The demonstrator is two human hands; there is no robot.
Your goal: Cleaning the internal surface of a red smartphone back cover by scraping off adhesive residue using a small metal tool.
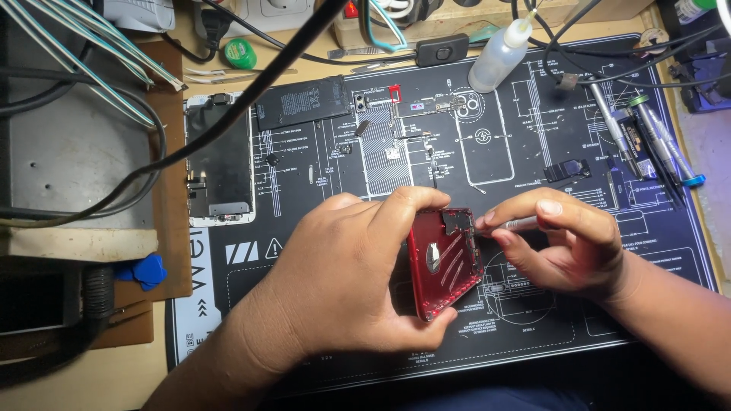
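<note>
Our left hand (346,278) grips a red phone housing (444,262) by its edges, tilted up off the worktop mat (533,335), long axis running away from us. Our right hand (567,240), just right of it, pinches a screwdriver (518,223) whose tip meets the housing's upper right corner.

Phone repair workshop: printed work mat (533,335), screwdrivers (655,137), loose battery (302,101), screen assy (219,160), cables etc.
</note>
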